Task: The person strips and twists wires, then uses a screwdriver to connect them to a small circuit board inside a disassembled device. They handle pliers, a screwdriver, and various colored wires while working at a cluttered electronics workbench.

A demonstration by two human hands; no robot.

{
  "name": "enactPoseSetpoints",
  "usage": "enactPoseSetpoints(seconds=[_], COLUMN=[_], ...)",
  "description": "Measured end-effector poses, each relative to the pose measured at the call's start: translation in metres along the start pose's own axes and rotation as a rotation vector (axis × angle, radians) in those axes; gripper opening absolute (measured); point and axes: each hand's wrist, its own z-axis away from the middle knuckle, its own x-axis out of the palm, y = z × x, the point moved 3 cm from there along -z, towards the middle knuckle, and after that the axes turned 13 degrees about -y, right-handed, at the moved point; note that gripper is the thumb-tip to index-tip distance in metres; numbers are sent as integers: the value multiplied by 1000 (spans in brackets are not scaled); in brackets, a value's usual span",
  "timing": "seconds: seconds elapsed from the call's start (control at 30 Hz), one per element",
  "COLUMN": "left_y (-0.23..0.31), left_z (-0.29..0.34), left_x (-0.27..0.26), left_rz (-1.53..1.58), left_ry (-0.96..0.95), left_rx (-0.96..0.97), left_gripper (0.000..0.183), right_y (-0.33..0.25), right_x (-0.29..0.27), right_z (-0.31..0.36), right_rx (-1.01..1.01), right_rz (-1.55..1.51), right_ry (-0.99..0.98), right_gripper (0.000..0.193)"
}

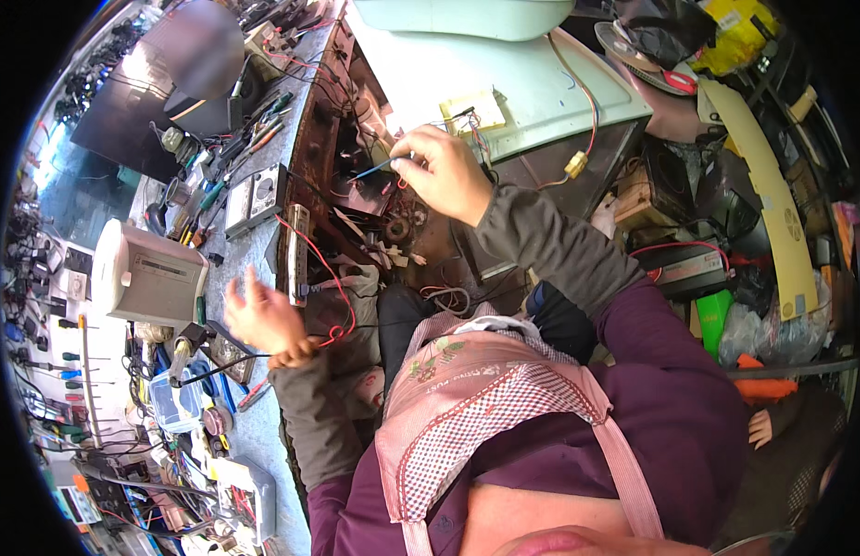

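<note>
My right hand [445, 173] is raised near the corner of a white appliance panel [393, 69]. Its thumb and fingers pinch a thin blue rod-like thing [370, 170], whose exact kind I cannot make out. The rod points left, over the cluttered gap beside the bench. A pale yellow circuit board [474, 112] with wires lies on the panel just beyond this hand. Over the bench edge, my left hand [261, 317] is somewhat blurred, its fingers apart and nothing seen in them. Between that hand and the panel runs a red cable [342, 287].
On the bench [249, 255] at left stand a white box-shaped device [152, 273] and a grey meter-like box [254, 200], among many tools. A yellow connector [576, 165] hangs from the panel's wire. Parts, bags and a long yellow panel [763, 199] crowd the right side.
</note>
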Motion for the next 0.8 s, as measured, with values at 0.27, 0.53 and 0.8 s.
enactPoseSetpoints(seconds=[0.27,0.53,0.8], left_y=[211,259,280], left_z=[3,-44,-69], left_x=[16,17,17], left_rz=[1553,1783,1074], left_ry=[-612,-676,-651], left_rx=[83,140,525], left_gripper=[26,26,22], right_y=[2,-18,23], right_x=[3,-55,-51], right_z=[12,22,16], right_rx=[-109,-77,145], right_rz=[87,219,597], right_ry=[7,212,73], right_gripper=[15,18,22])
